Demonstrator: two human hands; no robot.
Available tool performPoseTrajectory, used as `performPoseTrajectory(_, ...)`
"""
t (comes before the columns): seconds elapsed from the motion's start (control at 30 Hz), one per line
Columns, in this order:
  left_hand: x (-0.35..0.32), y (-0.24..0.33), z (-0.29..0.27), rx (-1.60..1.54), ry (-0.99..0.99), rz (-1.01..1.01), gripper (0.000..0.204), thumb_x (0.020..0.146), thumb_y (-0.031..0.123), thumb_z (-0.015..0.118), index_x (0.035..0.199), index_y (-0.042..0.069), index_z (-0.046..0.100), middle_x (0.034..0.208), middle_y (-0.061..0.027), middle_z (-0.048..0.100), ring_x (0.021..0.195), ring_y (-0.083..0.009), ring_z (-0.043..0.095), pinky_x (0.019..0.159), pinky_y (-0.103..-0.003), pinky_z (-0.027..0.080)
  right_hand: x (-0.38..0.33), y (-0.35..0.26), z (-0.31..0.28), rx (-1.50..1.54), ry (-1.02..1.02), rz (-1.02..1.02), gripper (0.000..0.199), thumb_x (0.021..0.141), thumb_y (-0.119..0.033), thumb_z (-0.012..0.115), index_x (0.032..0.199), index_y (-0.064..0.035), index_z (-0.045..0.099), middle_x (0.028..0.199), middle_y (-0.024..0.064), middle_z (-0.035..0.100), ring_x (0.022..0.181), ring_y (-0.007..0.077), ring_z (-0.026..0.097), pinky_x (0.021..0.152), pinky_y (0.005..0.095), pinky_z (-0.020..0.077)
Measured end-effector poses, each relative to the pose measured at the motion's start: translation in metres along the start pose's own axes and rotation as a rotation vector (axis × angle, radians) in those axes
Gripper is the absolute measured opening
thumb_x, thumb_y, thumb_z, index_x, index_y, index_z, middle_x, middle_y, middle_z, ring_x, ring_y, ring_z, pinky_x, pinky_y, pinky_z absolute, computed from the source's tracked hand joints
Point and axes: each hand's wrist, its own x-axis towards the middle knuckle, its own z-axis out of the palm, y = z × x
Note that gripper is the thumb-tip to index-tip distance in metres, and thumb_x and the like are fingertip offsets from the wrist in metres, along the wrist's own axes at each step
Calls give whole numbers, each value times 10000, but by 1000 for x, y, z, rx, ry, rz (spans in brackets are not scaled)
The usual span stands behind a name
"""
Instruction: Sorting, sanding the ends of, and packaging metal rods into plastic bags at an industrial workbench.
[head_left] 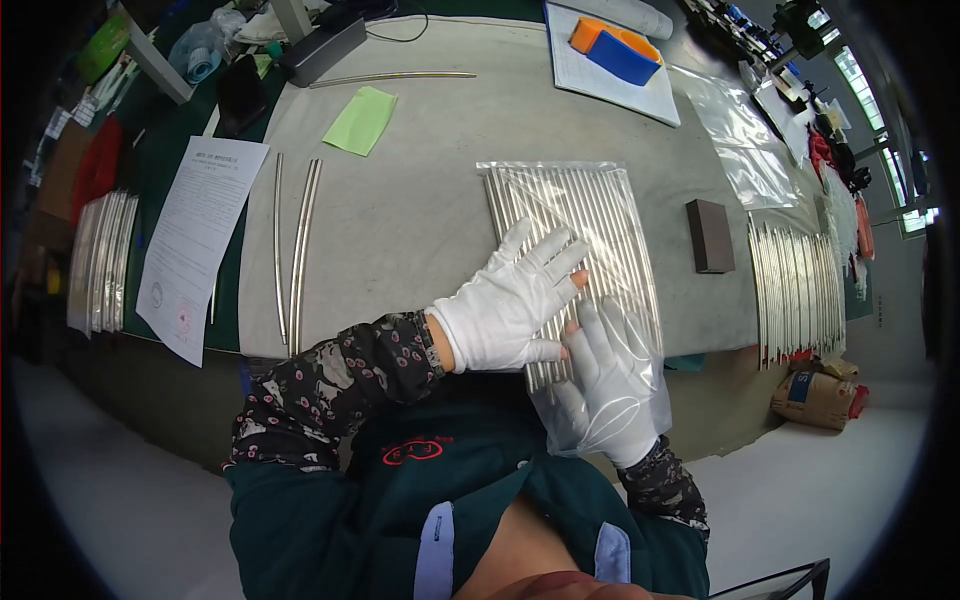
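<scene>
A row of shiny metal rods (600,225) lies side by side in a clear plastic bag (555,168) on the grey mat in front of me. My left hand (510,295), in a white glove with a bare fingertip showing, rests with fingers spread across the left and middle of the bagged rods. Nearer to me, my right hand (610,380), gloved too, sits at the bag's near end with loose clear film over it. Its fingers stretch forward along the rods, and neither hand grasps anything that I can see.
Loose rods (303,240) lie at the left, near a printed sheet (195,235) and bagged rods (103,260). A dark block (710,236), more rods (797,290) and clear bags (740,145) lie right. Behind are a green paper (360,120) and a tape roll (620,55).
</scene>
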Motion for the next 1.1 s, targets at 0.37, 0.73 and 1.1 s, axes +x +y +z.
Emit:
performPoseTrajectory(0.37, -43, -4, -5, 22, -7, 40, 961, 864, 720, 489, 1508, 30, 310, 1561, -217, 290, 1450, -405, 271, 1178, -607, 158, -3, 8, -3, -16, 60, -126, 608, 740, -241, 739, 1268, -21, 534, 1335, 182, 515, 1329, 390, 428, 1103, 545, 320)
performPoseTrajectory(0.73, -36, 3, -9, -14, -48, 74, 956, 804, 615, 640, 1463, -18, 360, 1545, -241, 300, 1451, -393, 276, 1172, -599, 176, -30, 16, 19, -20, 287, 209, 544, 862, -343, 633, 1248, 32, 554, 1314, 299, 517, 1274, 498, 446, 1094, 569, 335)
performPoseTrajectory(1.1, -41, 12, 1, -137, 44, 21, 937, 663, 510, 791, 1359, -34, 476, 1488, -260, 313, 1458, -391, 239, 1176, -570, 161, 3, 18, 53, -310, 209, -162, 695, 949, -494, 460, 1425, 11, 421, 1426, 327, 422, 1365, 526, 348, 1131, 618, 243)
